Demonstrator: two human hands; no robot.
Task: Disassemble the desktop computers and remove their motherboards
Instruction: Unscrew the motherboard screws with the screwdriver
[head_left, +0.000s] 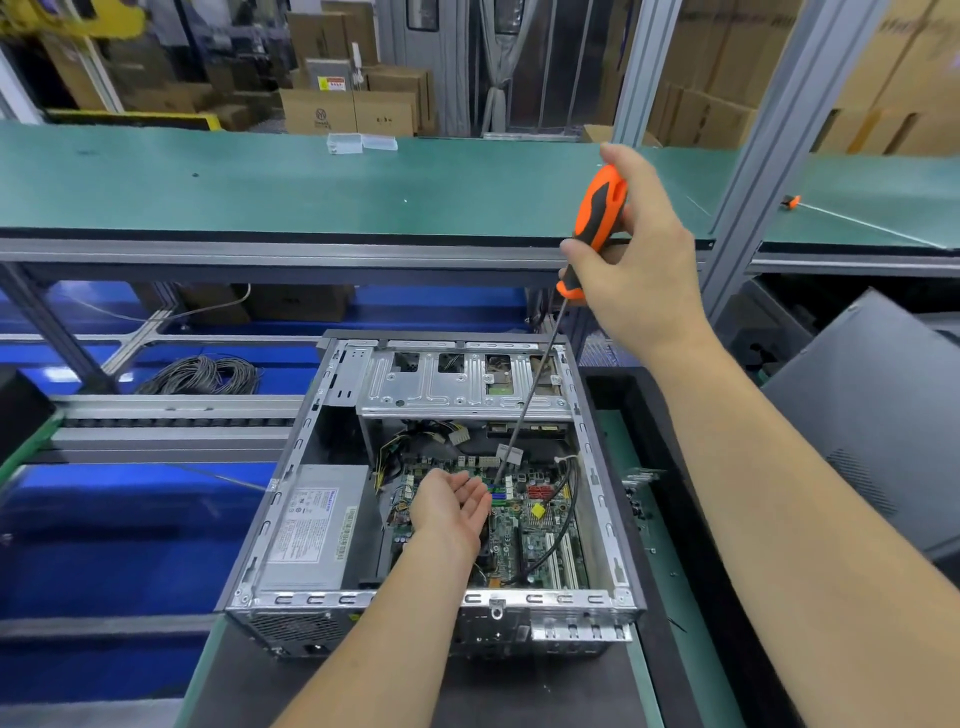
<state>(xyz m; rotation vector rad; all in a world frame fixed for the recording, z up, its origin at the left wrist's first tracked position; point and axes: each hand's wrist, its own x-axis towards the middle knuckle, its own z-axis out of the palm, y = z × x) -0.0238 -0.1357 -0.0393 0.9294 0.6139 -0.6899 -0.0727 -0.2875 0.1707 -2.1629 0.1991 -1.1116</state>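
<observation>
Green bench: right grip (631, 270) clasps screwdriver (592, 228), tip on motherboard (535, 525); left grip (452, 504) slack, empty.

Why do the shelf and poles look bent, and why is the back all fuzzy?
Head view: the wide lens bows the green shelf and tilts the metal post; the cardboard boxes behind are soft and blurry, while the motherboard and screwdriver look sharp under even light.
</observation>
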